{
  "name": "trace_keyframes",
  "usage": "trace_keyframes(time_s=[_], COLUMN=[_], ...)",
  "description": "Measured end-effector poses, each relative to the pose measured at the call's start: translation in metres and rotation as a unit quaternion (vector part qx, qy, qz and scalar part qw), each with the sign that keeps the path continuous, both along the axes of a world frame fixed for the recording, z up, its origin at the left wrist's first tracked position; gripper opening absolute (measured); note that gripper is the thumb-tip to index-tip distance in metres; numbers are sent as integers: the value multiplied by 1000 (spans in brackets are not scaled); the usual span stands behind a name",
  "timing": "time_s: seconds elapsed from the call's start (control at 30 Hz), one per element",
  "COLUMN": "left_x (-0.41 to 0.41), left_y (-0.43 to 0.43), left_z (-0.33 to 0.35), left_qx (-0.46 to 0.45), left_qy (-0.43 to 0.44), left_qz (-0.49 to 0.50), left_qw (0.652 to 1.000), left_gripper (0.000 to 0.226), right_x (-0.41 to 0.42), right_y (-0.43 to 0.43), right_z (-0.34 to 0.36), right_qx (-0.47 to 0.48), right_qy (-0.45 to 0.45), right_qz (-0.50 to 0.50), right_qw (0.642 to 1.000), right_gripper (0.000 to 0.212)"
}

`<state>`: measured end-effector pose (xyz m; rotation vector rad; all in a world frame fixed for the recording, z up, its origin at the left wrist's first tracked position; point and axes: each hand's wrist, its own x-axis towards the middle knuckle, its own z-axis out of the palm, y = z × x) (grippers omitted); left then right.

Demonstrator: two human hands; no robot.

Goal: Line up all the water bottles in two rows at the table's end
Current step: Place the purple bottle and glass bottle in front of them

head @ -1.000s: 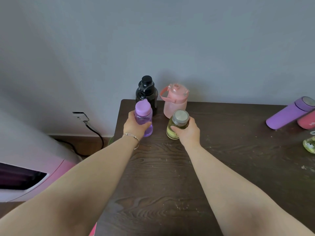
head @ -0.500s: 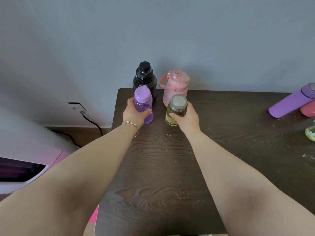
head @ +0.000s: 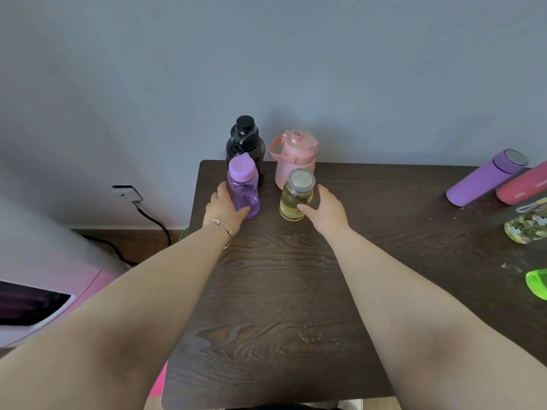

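At the dark wooden table's far left end, a black bottle and a pink jug stand against the wall. In front of them stand a clear purple bottle and a yellowish bottle with a metal lid. My left hand wraps loosely around the purple bottle's base, thumb across its front. My right hand is beside the yellowish bottle: the thumb touches its label, the fingers are spread off its right side.
At the right edge a purple flask and a pink-red bottle lean, with a patterned bottle and a green object nearer. A wall socket with cable and a pink-white appliance are left of the table.
Both bottles were set down in front of the black bottle and pink jug. My hands slid down to their bases and loosened; my right fingers came off the yellowish bottle.
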<state>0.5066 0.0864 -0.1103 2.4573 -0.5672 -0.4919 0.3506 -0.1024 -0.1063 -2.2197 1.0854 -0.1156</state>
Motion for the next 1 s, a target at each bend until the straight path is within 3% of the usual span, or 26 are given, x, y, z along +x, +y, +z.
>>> trace_keyframes(time_s=[0.17, 0.37, 0.67, 1.0], left_x=[-19, -57, -156, -287], left_y=[14, 21, -10, -83], left_z=[3, 13, 36, 52], left_qx=[145, 215, 211, 205], left_qy=[-81, -138, -264, -308], left_qz=[-110, -163, -243, -309], left_qw=[980, 953, 909, 876], left_gripper=[91, 87, 85, 84], right_x=[-30, -75, -179, -334], right_y=[4, 5, -8, -52], right_z=[4, 8, 34, 60], right_qx=[-113, -233, -244, -242], right_qy=[88, 156, 142, 163], right_qz=[45, 116, 80, 10], right_qw=[989, 953, 956, 956], right_gripper=[75, 71, 70, 72])
